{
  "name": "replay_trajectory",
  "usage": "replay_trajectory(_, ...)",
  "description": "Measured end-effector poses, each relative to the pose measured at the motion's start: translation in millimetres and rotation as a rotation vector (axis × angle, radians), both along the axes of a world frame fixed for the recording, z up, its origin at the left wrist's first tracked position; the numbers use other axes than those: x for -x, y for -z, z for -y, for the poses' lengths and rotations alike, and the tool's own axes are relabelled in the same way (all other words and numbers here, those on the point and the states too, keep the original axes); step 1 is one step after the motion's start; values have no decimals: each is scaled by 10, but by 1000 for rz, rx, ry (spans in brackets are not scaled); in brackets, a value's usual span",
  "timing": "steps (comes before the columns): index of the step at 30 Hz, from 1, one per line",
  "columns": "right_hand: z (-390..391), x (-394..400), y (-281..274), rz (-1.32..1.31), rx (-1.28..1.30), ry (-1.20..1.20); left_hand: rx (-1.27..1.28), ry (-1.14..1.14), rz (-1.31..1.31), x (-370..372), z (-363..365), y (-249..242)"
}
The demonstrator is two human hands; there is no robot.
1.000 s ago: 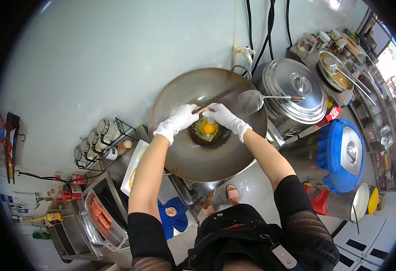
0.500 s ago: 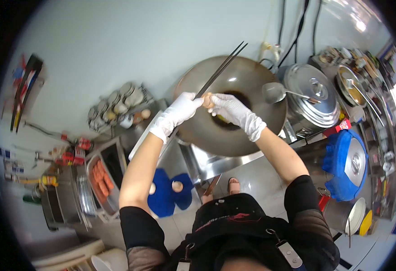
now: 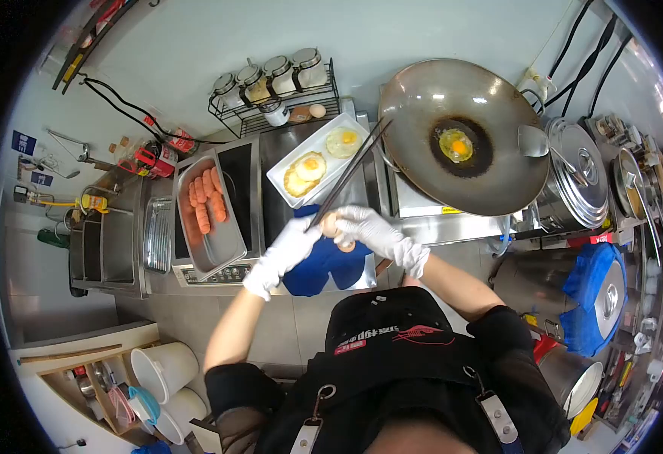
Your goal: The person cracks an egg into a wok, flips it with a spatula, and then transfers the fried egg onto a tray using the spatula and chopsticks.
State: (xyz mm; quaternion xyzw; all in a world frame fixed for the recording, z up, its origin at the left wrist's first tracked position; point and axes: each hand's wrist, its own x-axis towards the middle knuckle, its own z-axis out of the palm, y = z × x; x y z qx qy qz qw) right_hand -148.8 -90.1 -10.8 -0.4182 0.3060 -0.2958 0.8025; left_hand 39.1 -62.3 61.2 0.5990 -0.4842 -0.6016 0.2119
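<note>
My gloved left hand [image 3: 294,246] is closed round a pair of long dark chopsticks [image 3: 356,160], which point up and right past the tray. In my gloved right hand [image 3: 369,228] is a brown eggshell [image 3: 331,224], pinched close against the left fingers. Both hands are over a blue plastic bag [image 3: 307,274], where another piece of shell [image 3: 347,246] shows just below the right fingers. A raw egg [image 3: 456,146] with a whole yolk lies in dark oil at the bottom of the wok [image 3: 422,180]. Fried eggs [image 3: 306,172] rest on a white tray [image 3: 282,186] left of the wok.
A ladle [image 3: 533,141] leans over the wok's right rim, beside a lidded steel pot [image 3: 583,198]. Sausages [image 3: 204,198] fill part of a metal tray [image 3: 222,257] at left. Spice jars [image 3: 278,72] stand on a wire rack [image 3: 324,98] against the wall.
Both hands have come away from above the wok, down and toward my body, over the blue bag. The egg's contents now lie in the wok. The view has shifted left.
</note>
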Motion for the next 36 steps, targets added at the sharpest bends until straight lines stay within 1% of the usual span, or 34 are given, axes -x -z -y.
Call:
replay_trajectory(1, -65, -85, 82, -77, -1, -36, -41, -74, -57, -140, -100, 310)
replay_trajectory(2, -145, -207, 245, -71, -69, 1, -14, -116, -41, -234, -200, 515)
replay_trajectory(5, -322, -480, 679, -155, -133, 38, -7, -213, 6, -412, -404, 1010)
replay_trajectory(6, -389, -582, 815, -226, -95, 72, -78, -241, -44, -519, -439, 1229)
replay_trajectory(7, -435, -691, 897, -372, 8, 108, -67, -266, -2, -524, -459, 1326)
replay_trajectory(9, -539, -742, 995, -781, 345, 24, -81, -282, -4, -558, -487, 1479)
replay_trajectory(10, -598, -778, 1090, -785, 340, 31, -82, -274, -7, -578, -493, 1536)
replay_trajectory(12, -677, -840, 1177, -901, 658, 58, -86, -331, -49, -606, -494, 1621)
replay_trajectory(14, -724, -821, 1185, -880, 612, 52, -98, -326, -64, -688, -482, 1660)
replay_trajectory(15, -745, -807, 1201, -854, 570, 43, -108, -327, -77, -724, -472, 1650)
replay_trajectory(16, -771, -812, 1214, -877, 629, 55, -104, -357, -124, -756, -477, 1637)
replay_trajectory(17, -785, -804, 1228, -878, 628, 59, -104, -352, -123, -802, -463, 1618)
replay_trajectory(19, -822, -788, 1188, -842, 662, 58, -171, -278, -155, -931, -441, 1599)
replay_trajectory(20, -847, -783, 1167, -841, 660, 60, -146, -287, -203, -967, -455, 1596)
replay_trajectory(23, -892, -745, 983, -828, 702, 95, -182, -289, -261, -953, -461, 1346)
replay_trajectory(25, -913, -633, 563, -719, 514, 40, -212, -276, -305, -911, -456, 1094)
replay_trajectory(27, -950, -529, 392, -695, 520, 70, -229, -311, -598, -874, -497, 939)
replay_trajectory(28, -965, -474, 356, -663, 558, 95, -202, -301, -637, -831, -518, 855)
replay_trajectory(30, -985, -350, 308, -626, 648, 146, -168, -287, -645, -730, -547, 744)
replay_trajectory(31, -990, -289, 297, -629, 650, 162, -134, -274, -656, -667, -545, 671)
replay_trajectory(33, -981, -102, 262, -658, 712, 185, -81, -227, -599, -488, -522, 473)
replay_trajectory(35, -990, 114, 208, -696, 798, 303, -62, -211, -587, -288, -479, 318)
replay_trajectory(36, -1002, 266, 97, -705, 751, 333, -20, -218, -562, -187, -457, 271)
